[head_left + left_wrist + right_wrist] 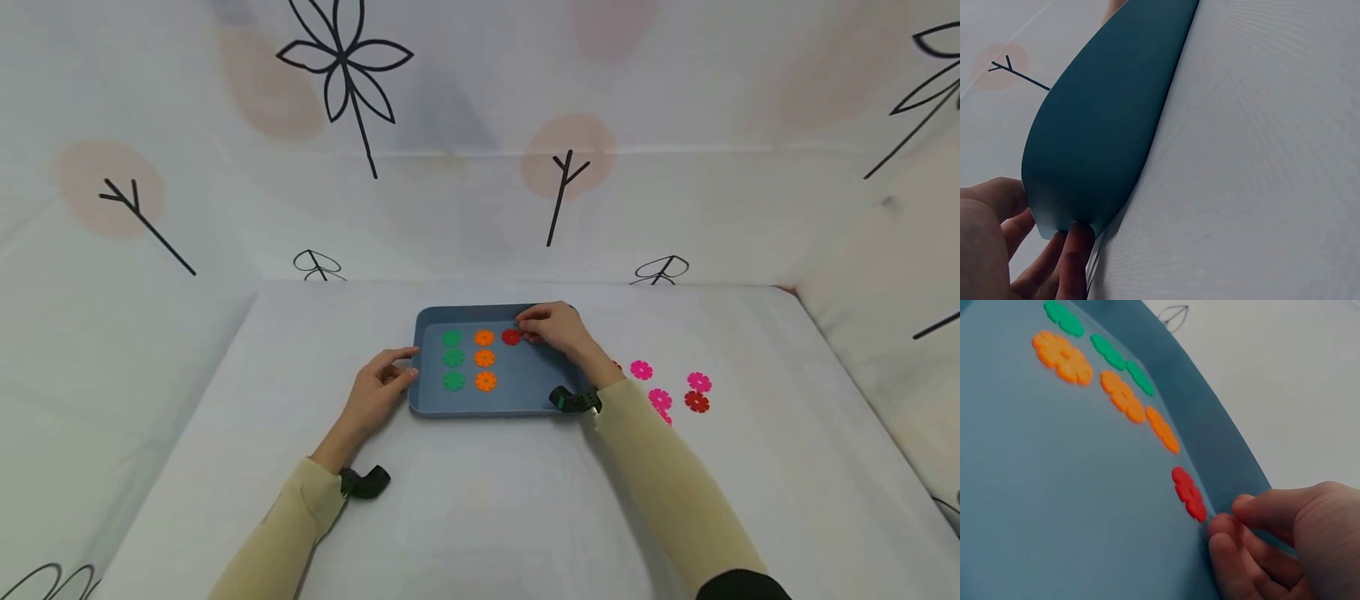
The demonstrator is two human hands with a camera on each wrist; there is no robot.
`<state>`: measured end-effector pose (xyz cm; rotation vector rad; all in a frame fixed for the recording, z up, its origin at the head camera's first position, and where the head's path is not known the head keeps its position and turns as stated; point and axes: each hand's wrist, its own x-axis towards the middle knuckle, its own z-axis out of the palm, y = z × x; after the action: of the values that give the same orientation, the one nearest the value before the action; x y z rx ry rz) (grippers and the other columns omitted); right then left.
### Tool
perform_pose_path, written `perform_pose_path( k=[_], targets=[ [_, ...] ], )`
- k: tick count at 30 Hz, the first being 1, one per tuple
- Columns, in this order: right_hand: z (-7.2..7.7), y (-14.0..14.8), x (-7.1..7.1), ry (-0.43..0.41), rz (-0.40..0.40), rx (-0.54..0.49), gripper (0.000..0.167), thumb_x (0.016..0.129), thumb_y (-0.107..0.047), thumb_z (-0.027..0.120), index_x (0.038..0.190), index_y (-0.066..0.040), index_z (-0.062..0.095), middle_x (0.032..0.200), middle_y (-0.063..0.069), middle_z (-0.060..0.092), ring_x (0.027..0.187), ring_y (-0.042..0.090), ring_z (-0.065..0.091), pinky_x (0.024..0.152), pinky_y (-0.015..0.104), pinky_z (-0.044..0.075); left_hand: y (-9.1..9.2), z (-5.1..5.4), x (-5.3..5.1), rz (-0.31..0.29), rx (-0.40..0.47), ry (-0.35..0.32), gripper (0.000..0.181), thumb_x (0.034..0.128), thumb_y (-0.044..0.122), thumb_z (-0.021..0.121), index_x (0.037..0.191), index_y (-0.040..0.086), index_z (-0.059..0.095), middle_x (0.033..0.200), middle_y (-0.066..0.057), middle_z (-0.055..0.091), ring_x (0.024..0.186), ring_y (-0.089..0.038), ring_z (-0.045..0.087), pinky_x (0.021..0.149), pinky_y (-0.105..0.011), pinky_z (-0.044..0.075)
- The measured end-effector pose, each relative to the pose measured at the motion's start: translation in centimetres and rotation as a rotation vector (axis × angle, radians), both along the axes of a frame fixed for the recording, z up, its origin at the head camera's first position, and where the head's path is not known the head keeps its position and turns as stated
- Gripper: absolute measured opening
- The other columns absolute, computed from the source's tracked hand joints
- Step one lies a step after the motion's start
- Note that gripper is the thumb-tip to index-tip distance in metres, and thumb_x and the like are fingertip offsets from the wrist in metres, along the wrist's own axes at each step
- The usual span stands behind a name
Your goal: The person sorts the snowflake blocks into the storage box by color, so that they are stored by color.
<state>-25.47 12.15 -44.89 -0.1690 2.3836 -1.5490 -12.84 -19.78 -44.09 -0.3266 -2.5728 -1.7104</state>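
Note:
A blue-grey tray (525, 400) holds flat, flower-shaped interlocking discs: a column of three green discs (453, 357), a column of three orange discs (485, 358) and one red disc (511, 337) at the far end. My right hand (557, 327) is at the tray's far right, its fingertips right beside the red disc (1189, 494). In the right wrist view no disc shows between its fingers and thumb. My left hand (375, 392) rests its fingers and thumb against the tray's left side; in the left wrist view the fingertips touch the outer wall (1097, 125).
On the white tablecloth (480, 500), right of the tray, lie several pink discs (641, 369) and a red disc (697, 402). Another red piece is mostly hidden behind my right forearm. A patterned cloth wall (450, 217) rises behind the table.

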Motion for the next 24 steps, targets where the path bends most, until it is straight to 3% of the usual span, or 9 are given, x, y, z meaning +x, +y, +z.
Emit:
perform_pose_path(
  k=[8, 15, 24],
  targets=[
    [0.6, 0.6, 0.0, 0.063, 0.02, 0.053, 0.024, 0.098, -0.013, 0.064, 0.115, 0.001, 0.072, 0.103, 0.015, 0.072, 0.081, 0.019, 0.067, 0.075, 0.028, 0.055, 0.1, -0.4, -0.1, -0.017, -0.005, 0.003, 0.038, 0.0974, 0.008, 0.065, 0.134, -0.003, 0.06, 0.121, -0.026, 0.06, 0.093, -0.033, 0.062, 0.073, -0.022, 0.049],
    [2.6, 1.6, 0.2, 0.1, 0.011, 0.055, 0.024, 0.098, -0.012, 0.064, 0.116, 0.001, 0.072, 0.105, 0.019, 0.071, 0.09, 0.028, 0.067, 0.078, 0.028, 0.055, 0.1, -0.4, -0.2, -0.017, -0.008, 0.01, 0.038, 0.0975, 0.009, 0.065, 0.134, -0.002, 0.06, 0.121, -0.026, 0.06, 0.094, -0.032, 0.062, 0.074, -0.023, 0.048],
    [4.5, 4.3, 0.9, 0.144, -0.003, 0.112, 0.03, 0.099, -0.019, 0.062, 0.122, -0.001, 0.069, 0.114, 0.019, 0.069, 0.101, 0.031, 0.068, 0.092, 0.044, 0.051, 0.0, -0.2, -0.1, -0.015, -0.021, 0.011, 0.037, 0.098, 0.01, 0.065, 0.133, -0.001, 0.061, 0.121, -0.025, 0.061, 0.093, -0.03, 0.063, 0.074, -0.023, 0.049]
  ],
)
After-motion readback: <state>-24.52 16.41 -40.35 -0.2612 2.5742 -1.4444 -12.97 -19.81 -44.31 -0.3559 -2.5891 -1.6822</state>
